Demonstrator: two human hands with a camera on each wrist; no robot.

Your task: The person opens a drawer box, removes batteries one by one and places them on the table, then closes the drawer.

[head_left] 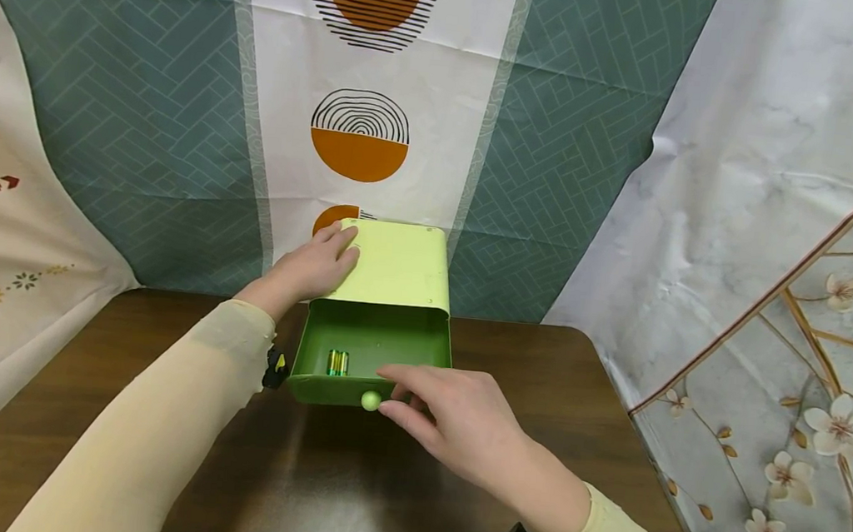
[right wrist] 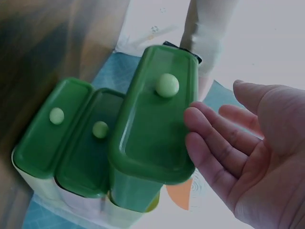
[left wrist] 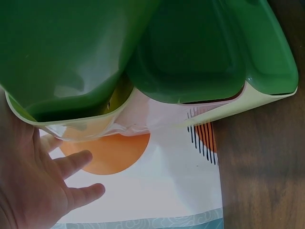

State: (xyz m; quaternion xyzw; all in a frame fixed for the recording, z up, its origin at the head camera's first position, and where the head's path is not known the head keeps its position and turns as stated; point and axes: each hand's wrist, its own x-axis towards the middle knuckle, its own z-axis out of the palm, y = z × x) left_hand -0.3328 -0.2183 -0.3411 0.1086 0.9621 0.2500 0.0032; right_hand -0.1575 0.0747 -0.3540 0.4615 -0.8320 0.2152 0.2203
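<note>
Head view: the top drawer [head_left: 320,390] stands open, batteries [head_left: 333,363] inside; only shutting looks left, I judge! My left grip [head_left: 312,269] lies spread on the cabinet [head_left: 400,264]; my right grip [head_left: 463,419] (loose, pinching nothing) is at the drawer's front.

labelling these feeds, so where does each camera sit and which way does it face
Head: on the head, looking forward and down at the open drawer; left grip, right grip and both sleeves show.
Left wrist: on the left wrist, facing the lower drawers and patterned cloth beyond; left grip at lower left.
Right wrist: on the right wrist, facing the drawer fronts and knobs; right grip at right, left sleeve at top.
Head and right wrist share the open drawer.
</note>
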